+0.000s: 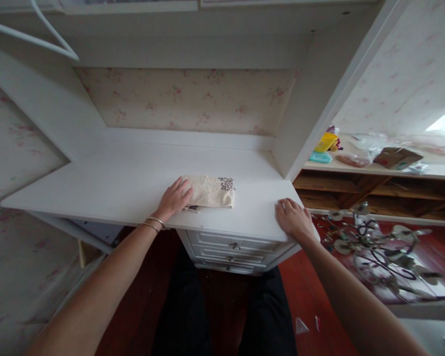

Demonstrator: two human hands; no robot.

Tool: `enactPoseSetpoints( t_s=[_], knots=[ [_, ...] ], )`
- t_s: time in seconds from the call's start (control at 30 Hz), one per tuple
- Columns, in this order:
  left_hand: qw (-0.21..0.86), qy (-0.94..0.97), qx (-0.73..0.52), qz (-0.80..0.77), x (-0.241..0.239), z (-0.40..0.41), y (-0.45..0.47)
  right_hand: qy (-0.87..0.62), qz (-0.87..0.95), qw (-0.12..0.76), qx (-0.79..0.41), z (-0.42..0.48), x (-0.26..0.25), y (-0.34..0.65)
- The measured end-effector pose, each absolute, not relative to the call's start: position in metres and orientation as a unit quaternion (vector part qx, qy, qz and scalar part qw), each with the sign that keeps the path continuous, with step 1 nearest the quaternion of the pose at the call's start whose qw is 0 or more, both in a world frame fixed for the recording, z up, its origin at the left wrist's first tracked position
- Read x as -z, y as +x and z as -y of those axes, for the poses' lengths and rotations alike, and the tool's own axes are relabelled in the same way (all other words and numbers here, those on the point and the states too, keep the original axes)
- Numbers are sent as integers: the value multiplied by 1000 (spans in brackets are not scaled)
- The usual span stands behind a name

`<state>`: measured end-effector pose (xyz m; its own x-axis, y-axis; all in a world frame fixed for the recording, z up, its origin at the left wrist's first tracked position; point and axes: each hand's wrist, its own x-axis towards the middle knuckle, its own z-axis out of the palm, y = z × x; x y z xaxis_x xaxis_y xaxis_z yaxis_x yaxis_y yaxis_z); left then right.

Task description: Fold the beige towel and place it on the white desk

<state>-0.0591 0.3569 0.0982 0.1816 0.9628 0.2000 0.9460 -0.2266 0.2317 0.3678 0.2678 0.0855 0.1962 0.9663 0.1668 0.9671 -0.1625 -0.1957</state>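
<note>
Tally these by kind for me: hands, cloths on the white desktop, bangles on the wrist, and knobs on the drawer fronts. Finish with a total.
Hands: 2 (left hand, right hand)
Folded cloth: 1
Bangles: 2
Drawer knobs: 3
Total: 8

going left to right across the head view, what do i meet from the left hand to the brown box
left hand → folded beige cloth → right hand → yellow item on the far surface → brown box
</note>
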Motion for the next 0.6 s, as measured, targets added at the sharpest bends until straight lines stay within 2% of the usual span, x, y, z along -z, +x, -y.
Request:
enactPoseSetpoints(
  t_s=[0.1, 0.23, 0.4, 0.6],
  knots=[
    [40, 683, -148, -714, -97, -349, -95, -765, 622, 166, -13, -267, -90, 360],
    [-4, 599, -110, -793, -96, -337, -130, -809, 556, 192, -14, -262, -91, 359],
    [-29, 586, -99, -804, -95, -335, -129, -857, 476, 196, 6, -259, -88, 362],
    [-33, 589, -103, -801, -91, -335, -130, -852, 499, 156, 9, -258, -89, 364]
  ],
)
